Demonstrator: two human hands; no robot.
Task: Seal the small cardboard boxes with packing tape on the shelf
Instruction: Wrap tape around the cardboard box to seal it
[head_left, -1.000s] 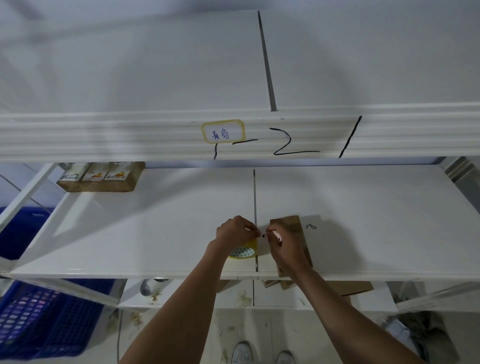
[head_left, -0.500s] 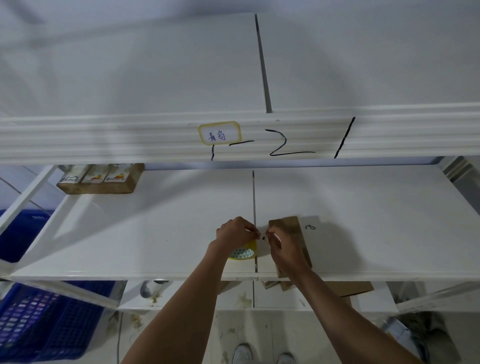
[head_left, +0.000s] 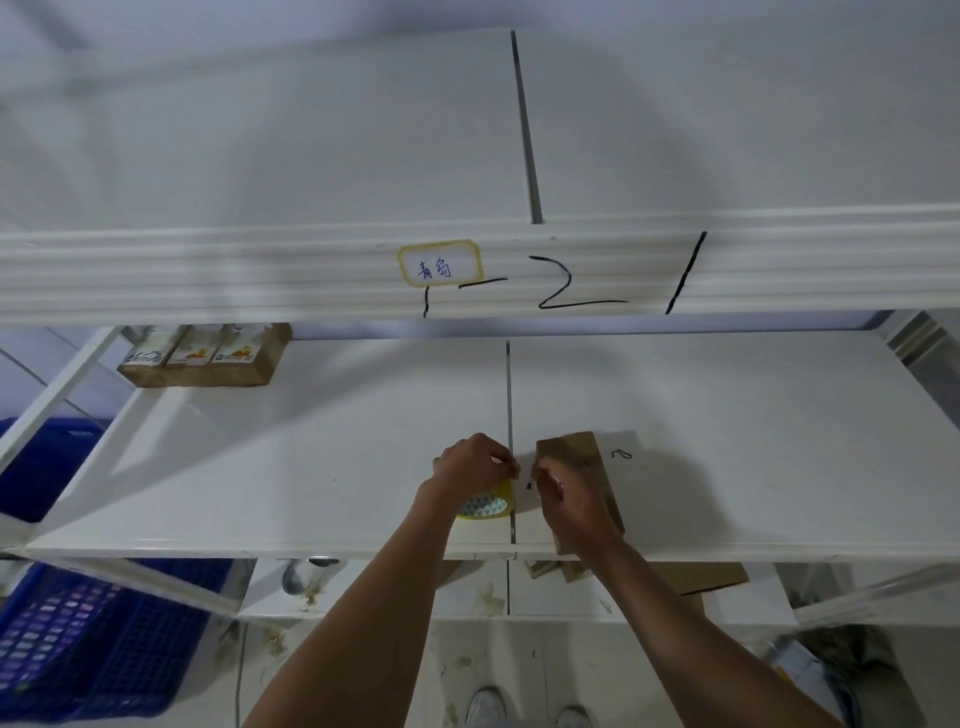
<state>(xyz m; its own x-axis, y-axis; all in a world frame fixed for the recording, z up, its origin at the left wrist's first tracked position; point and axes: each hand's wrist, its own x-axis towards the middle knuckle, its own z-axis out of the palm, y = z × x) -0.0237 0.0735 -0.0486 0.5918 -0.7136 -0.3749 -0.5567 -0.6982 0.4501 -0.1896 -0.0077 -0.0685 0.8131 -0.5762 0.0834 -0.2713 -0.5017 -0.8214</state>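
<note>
Left hand (head_left: 475, 462) curled over tape roll (head_left: 485, 505) on shelf (head_left: 311, 467), gripping it. Right hand (head_left: 569, 491) just beside, fingertips pinched, apparently on tape end; too small to confirm. Flat box (head_left: 582, 457) under right hand, near front edge.

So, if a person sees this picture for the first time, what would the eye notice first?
Probably the two hands at the front edge of the white shelf: the left hand grips a yellow tape roll, and the right hand rests over a small brown cardboard box. Next, the yellow-edged label with black marker strokes on the beam above.
</note>
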